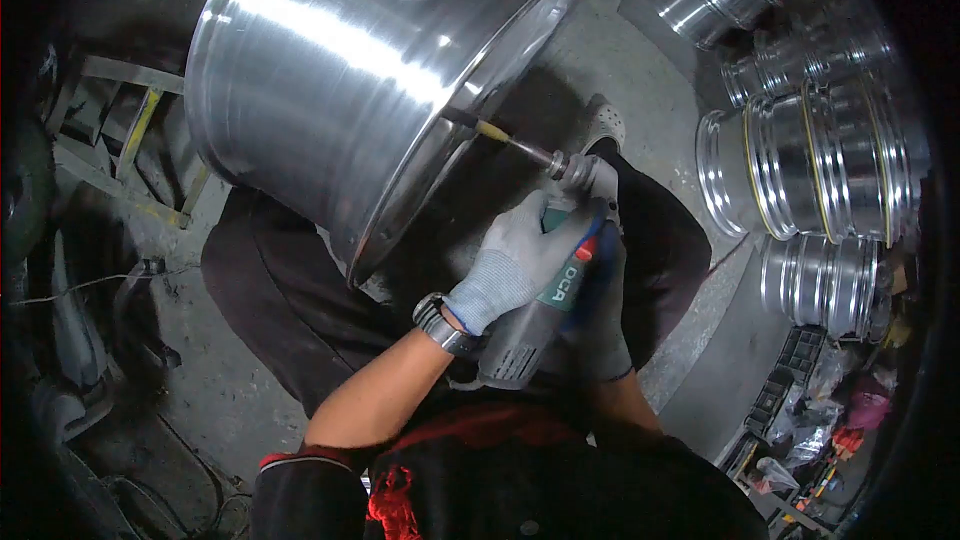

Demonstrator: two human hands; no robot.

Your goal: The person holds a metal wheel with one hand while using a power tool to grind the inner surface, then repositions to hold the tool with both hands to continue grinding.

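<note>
Held over the lap, near the middle of the view: a grey-green die grinder (528, 338) marked DCA, nose aimed up and to the left. Fitted at the chuck (571, 169) with a thin shaft and a yellowish bit (492, 130), tip lost in the dark just inside the lip of a large bright wheel rim (330, 60). Clamped from above by the left hand (510, 260) in a pale grey knit glove, fingers curled tight round the tool's body, a dark watch (446, 326) on the bare wrist just behind. Backed on the far side by the right hand (603, 315) in a darker glove, likewise closed on the grinder, mostly hidden by it. Big rim tilted, open end toward the tool, lower edge resting against dark trousers (280, 290). Beyond the chuck, a pale shoe (606, 124) on the grey concrete floor (650, 60). Further right, well apart from the hands, more polished rims (820, 160) lying on their sides in rows, some with a thin yellow line round the edge. At lower right, dark crates and plastic bags (805, 410), too small to make out. At left, a metal frame (130, 130) with yellow paint, dim in shadow.
</note>
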